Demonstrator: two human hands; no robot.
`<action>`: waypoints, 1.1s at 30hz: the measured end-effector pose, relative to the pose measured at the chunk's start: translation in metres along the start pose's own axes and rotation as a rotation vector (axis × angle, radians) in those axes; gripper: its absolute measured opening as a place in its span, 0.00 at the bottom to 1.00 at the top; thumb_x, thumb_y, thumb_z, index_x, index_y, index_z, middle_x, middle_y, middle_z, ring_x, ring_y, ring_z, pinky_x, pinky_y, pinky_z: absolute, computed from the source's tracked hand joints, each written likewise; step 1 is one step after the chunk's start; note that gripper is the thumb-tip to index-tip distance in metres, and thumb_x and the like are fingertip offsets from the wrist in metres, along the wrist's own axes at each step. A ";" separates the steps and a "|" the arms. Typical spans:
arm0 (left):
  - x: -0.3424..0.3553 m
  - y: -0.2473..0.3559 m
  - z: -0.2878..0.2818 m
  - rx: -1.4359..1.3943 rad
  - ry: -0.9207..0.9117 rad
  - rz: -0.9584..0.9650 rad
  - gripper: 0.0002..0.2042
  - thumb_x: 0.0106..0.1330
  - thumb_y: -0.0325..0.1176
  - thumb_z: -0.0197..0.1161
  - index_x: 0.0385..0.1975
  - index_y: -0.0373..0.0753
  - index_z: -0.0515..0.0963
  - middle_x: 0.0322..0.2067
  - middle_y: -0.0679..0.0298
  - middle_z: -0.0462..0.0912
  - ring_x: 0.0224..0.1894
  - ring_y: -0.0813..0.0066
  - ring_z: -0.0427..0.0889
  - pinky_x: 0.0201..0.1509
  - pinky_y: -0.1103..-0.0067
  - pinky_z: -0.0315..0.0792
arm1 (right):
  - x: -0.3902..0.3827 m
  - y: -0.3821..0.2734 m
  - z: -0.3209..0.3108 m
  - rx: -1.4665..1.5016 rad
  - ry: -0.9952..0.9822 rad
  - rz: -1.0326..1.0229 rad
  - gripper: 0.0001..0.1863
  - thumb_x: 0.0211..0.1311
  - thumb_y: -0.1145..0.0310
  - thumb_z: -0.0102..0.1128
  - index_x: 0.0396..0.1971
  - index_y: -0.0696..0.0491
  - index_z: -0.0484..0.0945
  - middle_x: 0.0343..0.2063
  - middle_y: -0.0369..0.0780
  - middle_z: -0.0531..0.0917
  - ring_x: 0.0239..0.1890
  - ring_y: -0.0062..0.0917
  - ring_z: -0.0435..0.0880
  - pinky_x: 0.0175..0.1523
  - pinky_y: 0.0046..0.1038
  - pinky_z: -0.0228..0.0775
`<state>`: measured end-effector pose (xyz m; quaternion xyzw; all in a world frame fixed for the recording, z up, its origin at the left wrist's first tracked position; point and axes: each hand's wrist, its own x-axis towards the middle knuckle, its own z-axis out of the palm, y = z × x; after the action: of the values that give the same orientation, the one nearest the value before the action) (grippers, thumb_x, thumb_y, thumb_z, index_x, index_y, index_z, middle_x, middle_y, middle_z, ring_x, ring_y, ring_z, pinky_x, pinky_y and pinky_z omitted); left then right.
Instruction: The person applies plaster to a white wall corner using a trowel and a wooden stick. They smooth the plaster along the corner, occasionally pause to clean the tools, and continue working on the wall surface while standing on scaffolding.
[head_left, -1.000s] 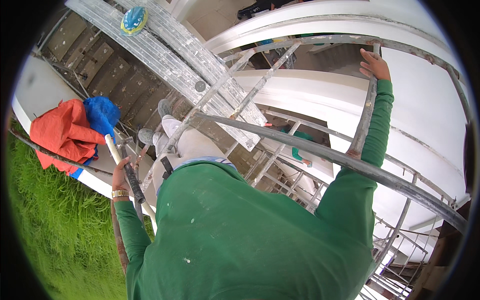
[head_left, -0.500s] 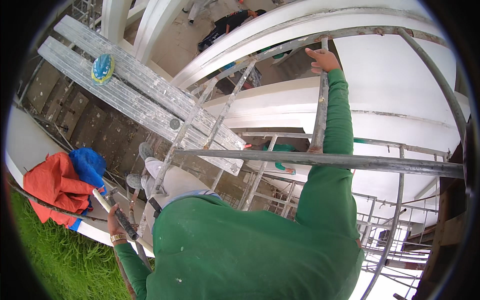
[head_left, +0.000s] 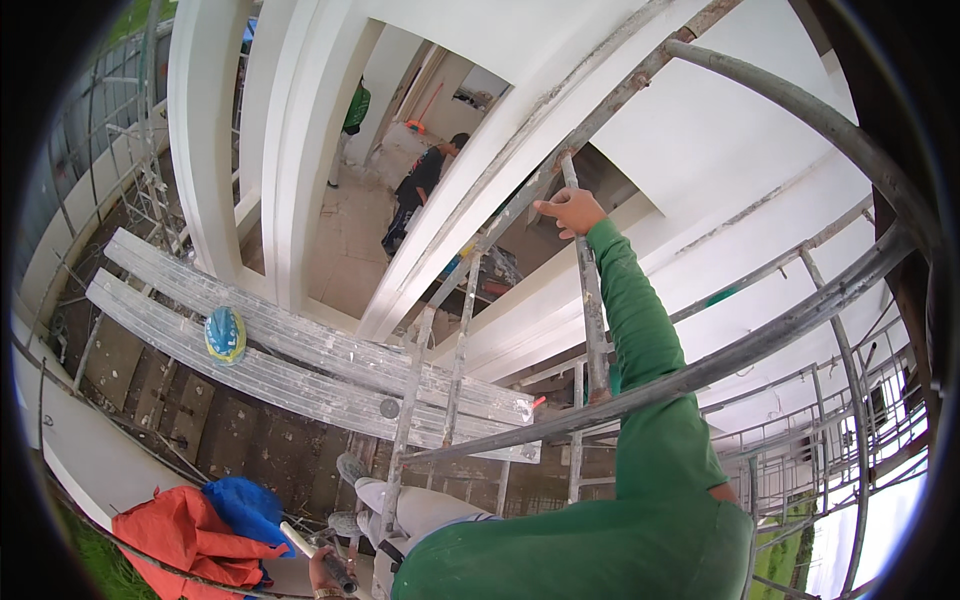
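Observation:
High up, my right hand (head_left: 572, 212) is curled against an upright metal scaffold pipe (head_left: 591, 320), with its thumb and index finger out to the left. The green-sleeved arm reaches past a bent horizontal scaffold rail (head_left: 660, 398). At the lower edge my left hand (head_left: 322, 574) is closed around a pale stick-like tube (head_left: 297, 540). A short dark bar (head_left: 341, 573) shows in the same hand; whether the two are one tool I cannot tell. My shoes (head_left: 350, 468) are among the scaffold pipes.
Paint-spattered metal planks (head_left: 310, 385) span the scaffold, with a blue and yellow helmet (head_left: 225, 334) on them. Orange sheeting (head_left: 180, 535) and blue sheeting (head_left: 247, 512) lie at lower left. White columns (head_left: 290, 170) rise behind; beyond, a person in dark clothes (head_left: 420, 185) bends forward.
My view has swung upward, showing more of the columns and the room behind. My right hand stays at the same pipe, its fingers more curled. The left still holds the pale tube.

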<state>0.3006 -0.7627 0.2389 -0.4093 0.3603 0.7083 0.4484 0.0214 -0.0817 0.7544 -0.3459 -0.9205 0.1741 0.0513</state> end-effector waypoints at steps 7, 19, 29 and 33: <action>0.055 -0.014 0.000 -0.209 -0.010 -0.163 0.07 0.61 0.36 0.63 0.25 0.43 0.75 0.17 0.68 0.76 0.18 0.71 0.76 0.21 0.73 0.72 | 0.010 0.010 0.001 -0.080 0.009 -0.031 0.34 0.50 0.42 0.77 0.34 0.63 0.81 0.30 0.41 0.81 0.27 0.24 0.84 0.30 0.28 0.85; 0.030 -0.024 -0.003 -0.181 0.092 0.028 0.06 0.60 0.35 0.63 0.24 0.45 0.75 0.18 0.68 0.77 0.19 0.70 0.77 0.24 0.72 0.74 | 0.010 0.011 -0.003 -0.047 -0.017 -0.068 0.35 0.51 0.42 0.75 0.37 0.64 0.81 0.39 0.47 0.81 0.28 0.27 0.86 0.30 0.28 0.87; 0.028 -0.036 -0.016 -0.171 0.131 0.104 0.05 0.60 0.34 0.63 0.24 0.45 0.75 0.18 0.68 0.77 0.18 0.70 0.77 0.23 0.72 0.74 | -0.001 0.009 -0.008 -0.098 -0.074 -0.043 0.38 0.50 0.41 0.75 0.47 0.61 0.80 0.52 0.52 0.74 0.38 0.35 0.86 0.37 0.35 0.86; 0.014 -0.046 -0.022 -0.246 0.093 0.125 0.05 0.60 0.33 0.63 0.24 0.45 0.75 0.18 0.68 0.77 0.18 0.70 0.76 0.23 0.71 0.74 | -0.016 -0.030 0.020 -0.576 0.244 -0.155 0.40 0.51 0.39 0.72 0.56 0.54 0.78 0.70 0.52 0.58 0.70 0.45 0.64 0.62 0.60 0.67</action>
<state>0.3458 -0.7620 0.2108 -0.4703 0.3161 0.7538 0.3327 0.0108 -0.1191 0.7468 -0.2936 -0.9426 -0.1409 0.0741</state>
